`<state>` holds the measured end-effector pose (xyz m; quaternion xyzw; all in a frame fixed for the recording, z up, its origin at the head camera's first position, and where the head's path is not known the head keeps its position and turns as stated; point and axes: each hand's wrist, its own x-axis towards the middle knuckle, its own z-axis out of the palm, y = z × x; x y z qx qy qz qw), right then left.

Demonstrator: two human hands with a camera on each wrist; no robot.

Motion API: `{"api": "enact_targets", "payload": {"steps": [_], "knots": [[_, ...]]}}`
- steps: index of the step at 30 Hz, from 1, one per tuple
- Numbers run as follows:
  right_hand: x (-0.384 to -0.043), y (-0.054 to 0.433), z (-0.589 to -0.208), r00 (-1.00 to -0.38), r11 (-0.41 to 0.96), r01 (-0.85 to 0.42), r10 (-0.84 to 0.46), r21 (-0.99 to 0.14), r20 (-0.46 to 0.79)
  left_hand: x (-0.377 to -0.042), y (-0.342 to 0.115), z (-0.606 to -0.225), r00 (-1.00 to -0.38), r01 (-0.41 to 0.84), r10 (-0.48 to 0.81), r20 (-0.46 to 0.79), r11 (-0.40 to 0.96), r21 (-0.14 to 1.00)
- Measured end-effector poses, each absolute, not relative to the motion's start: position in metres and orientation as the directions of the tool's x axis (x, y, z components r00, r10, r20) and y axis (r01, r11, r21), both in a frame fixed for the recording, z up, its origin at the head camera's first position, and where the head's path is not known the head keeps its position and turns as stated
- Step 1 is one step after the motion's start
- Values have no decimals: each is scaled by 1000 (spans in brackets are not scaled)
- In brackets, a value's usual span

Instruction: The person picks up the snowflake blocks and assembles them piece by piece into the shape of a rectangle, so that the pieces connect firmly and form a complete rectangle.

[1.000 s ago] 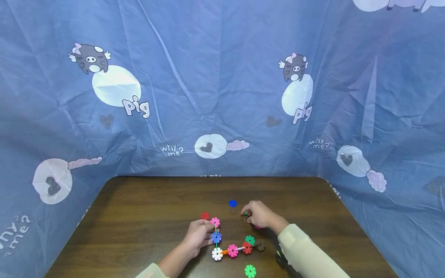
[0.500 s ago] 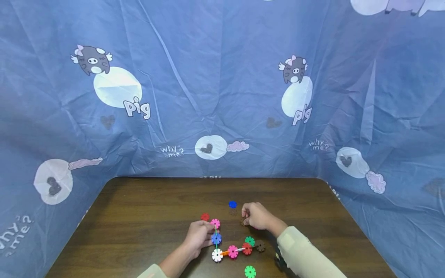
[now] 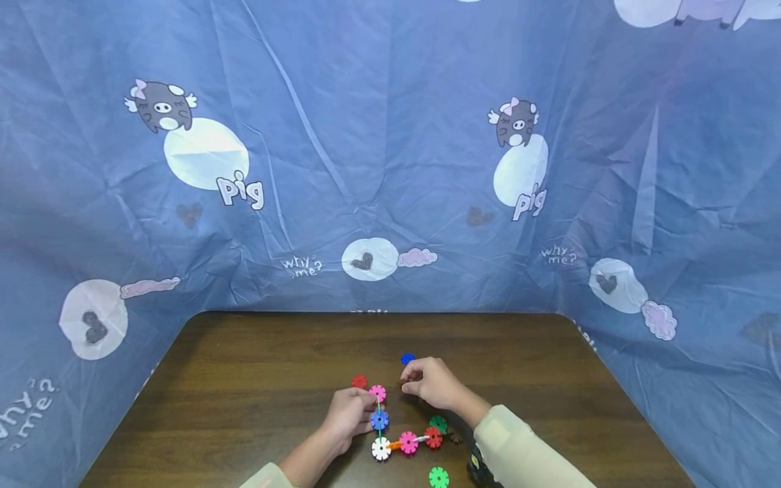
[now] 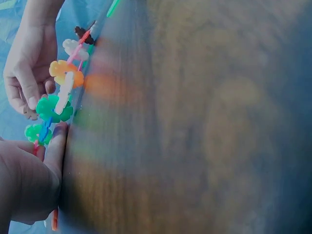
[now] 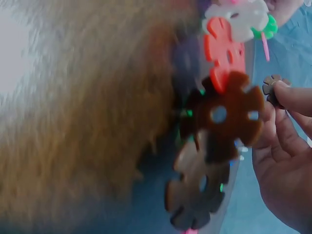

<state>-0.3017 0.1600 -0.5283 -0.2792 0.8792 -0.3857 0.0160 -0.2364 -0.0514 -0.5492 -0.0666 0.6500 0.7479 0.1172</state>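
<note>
My left hand (image 3: 349,415) pinches the pink snowflake disc (image 3: 378,393) at the far end of a chain of slotted plastic discs. From there the chain runs toward me through a blue disc (image 3: 379,419) to a white disc (image 3: 381,449). It then bends right through a second pink disc (image 3: 408,442) to a red disc (image 3: 434,437). Thin edge-on discs join them. My right hand (image 3: 436,385), beyond the chain and to its right, pinches a small brown snowflake disc (image 5: 274,88) between thumb and fingertips, apart from the chain.
A loose red disc (image 3: 359,381) lies beyond my left hand, and a dark blue one (image 3: 407,358) beyond my right. A light green disc (image 3: 438,477) is near me on the wooden table (image 3: 244,379). A patterned blue cloth (image 3: 366,169) hangs around the table.
My right hand has moved left, closer to the chain's far end. It had something green at its fingertips a second ago; now it pinches a brown disc. The left hand stays put.
</note>
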Motion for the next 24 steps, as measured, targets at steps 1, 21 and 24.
{"api": "enact_targets", "payload": {"steps": [1, 21, 24], "knots": [[-301, 158, -529, -843, 544, -482, -502, -687, 193, -237, -51, -549, -963, -263, 88, -254, -127, 956], [-297, 139, -538, -835, 600, -506, -521, -620, 177, -238, -50, -550, -960, -278, 81, -269, -139, 951], [-297, 139, -539, -842, 620, -493, -518, -610, 153, -240, -50, -551, -960, -278, 80, -269, -133, 951]]}}
